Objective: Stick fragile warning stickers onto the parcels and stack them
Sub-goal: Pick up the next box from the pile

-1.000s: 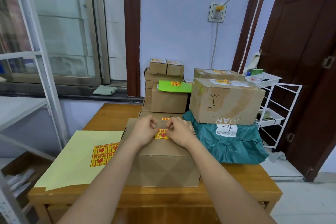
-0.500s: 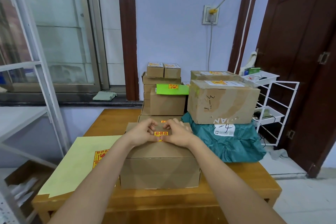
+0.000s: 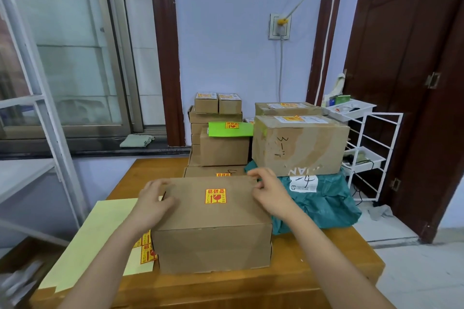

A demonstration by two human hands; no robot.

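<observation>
Indoors — wooden table (image 3: 313,281), lilac wall (image 3: 238,32).

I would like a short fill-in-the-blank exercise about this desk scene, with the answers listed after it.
1. The fragile sticker sits on the ____ face of the front box.
2. The left hand rests on the box's ____ edge.
3. The big box marked 3-7 stands on a ____ bag.
4. The sticker sheet lies on the ____.

Answers: top; left; green; table
</observation>
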